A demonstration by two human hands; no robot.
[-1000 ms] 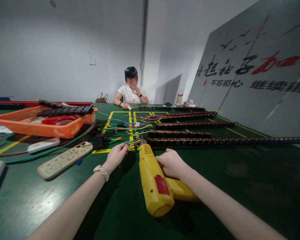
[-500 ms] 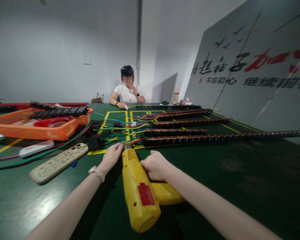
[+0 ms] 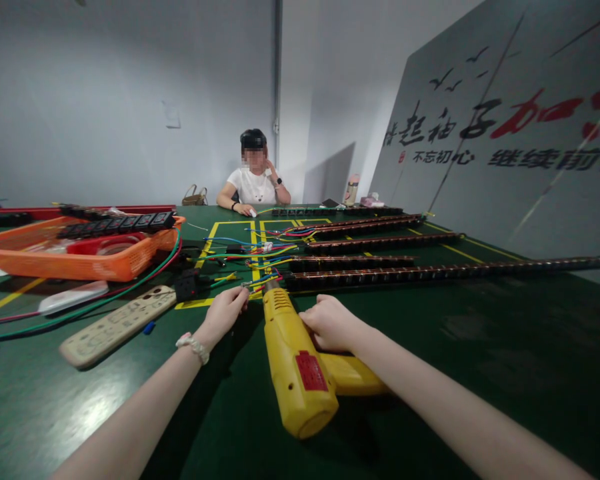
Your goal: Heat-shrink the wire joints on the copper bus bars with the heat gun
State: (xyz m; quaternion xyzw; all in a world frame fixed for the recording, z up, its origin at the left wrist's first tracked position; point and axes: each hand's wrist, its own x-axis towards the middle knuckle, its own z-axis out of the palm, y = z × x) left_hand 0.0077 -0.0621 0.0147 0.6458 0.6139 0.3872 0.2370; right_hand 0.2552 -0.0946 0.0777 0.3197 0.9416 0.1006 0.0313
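Observation:
My right hand (image 3: 333,323) is closed around the handle of a yellow heat gun (image 3: 295,360), which lies on its side in the air with its metal nozzle pointing away from me. The nozzle is beside the coloured wires (image 3: 264,283) at the end of the nearest long black strip (image 3: 430,273). With its fingertips pinched, my left hand (image 3: 225,310) grips the ends of those wires, just left of the nozzle. Exactly which strands it holds is too small to make out.
An orange basket (image 3: 120,263) with black parts stands at the left. Nearer lie a power strip (image 3: 117,327), a white device (image 3: 73,298) and a small blue piece (image 3: 149,328). More wired black strips (image 3: 380,244) lie beyond. A person (image 3: 254,183) sits across the green table.
The heat gun and my right hand have shifted right and slightly away, baring more of the wires. My left hand stays nearly in place. The seated person's raised hand has moved toward the head's side.

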